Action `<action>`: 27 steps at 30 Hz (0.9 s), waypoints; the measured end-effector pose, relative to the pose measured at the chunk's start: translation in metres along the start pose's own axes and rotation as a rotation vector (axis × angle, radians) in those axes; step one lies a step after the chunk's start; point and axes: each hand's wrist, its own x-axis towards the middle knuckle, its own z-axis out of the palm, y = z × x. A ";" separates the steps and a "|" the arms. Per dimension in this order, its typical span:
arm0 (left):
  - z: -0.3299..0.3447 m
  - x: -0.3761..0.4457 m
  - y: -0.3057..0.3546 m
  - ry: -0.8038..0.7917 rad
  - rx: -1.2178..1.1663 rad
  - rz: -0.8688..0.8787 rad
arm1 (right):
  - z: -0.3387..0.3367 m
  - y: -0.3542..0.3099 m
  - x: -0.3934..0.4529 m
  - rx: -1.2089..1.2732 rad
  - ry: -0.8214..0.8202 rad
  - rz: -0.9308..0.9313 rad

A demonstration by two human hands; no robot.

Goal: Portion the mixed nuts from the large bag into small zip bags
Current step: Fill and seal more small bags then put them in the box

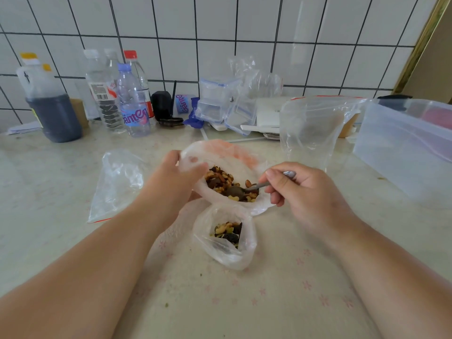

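Observation:
The large bag (227,155) lies open at the middle of the counter with mixed nuts (221,181) inside. My left hand (171,172) grips its left rim and holds the mouth open. My right hand (300,189) pinches the handle of a metal spoon (247,189), whose bowl is down among the nuts. Just in front stands a small zip bag (228,241), open, with a little heap of nuts at its bottom. An empty zip bag (115,184) lies flat to the left. Another empty bag (310,128) stands upright at the right.
Several bottles (133,99) and a dark jug (52,111) line the tiled wall at the back left. A stack of small zip bags (220,101) sits behind the large bag. A clear plastic tub (403,145) fills the right side.

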 end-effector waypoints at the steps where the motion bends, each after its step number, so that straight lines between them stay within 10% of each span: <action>1: 0.000 0.000 0.000 -0.043 -0.010 0.004 | 0.001 0.000 -0.001 -0.025 -0.013 -0.022; 27: -0.013 -0.001 -0.012 0.051 0.532 -0.080 | 0.003 0.018 0.015 0.193 0.299 0.336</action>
